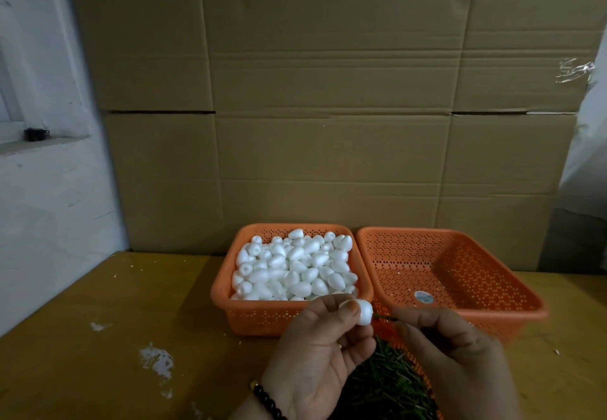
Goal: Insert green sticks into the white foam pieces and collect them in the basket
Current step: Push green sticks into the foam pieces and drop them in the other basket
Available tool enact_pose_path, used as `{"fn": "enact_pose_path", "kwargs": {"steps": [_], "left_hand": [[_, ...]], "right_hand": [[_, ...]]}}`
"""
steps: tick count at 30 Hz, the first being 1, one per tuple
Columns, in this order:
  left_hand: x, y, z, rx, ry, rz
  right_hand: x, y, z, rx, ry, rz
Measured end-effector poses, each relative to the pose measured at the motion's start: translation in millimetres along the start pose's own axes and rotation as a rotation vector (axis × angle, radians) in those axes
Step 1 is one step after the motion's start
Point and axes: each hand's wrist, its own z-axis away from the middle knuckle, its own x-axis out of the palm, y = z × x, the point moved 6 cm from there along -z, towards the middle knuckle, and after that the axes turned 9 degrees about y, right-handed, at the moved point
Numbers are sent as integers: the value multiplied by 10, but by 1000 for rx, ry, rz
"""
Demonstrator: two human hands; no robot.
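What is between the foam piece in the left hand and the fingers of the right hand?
In the head view, a thin green stick bridges from the foam piece to the right hand.

1. A wooden tabletop formed the work surface; white smears and small white flecks marked its left half.
2. A stack of large cardboard boxes stood along the table's far edge.
3. A white wall lay to the left, with a small black object resting on its ledge.
4. Crumpled clear tape clung to the upper box at right.
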Motion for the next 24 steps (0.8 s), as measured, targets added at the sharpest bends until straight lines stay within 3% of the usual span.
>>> {"fn": "enact_pose_path", "kwargs": {"steps": [14,24], "left_hand": [[-86,13,-52,107,89,-79],[-121,61,-68,111,99,-84]], "right_hand": [[81,159,-5,20,-17,-3],[60,123,-32,-51,-34,128]]}}
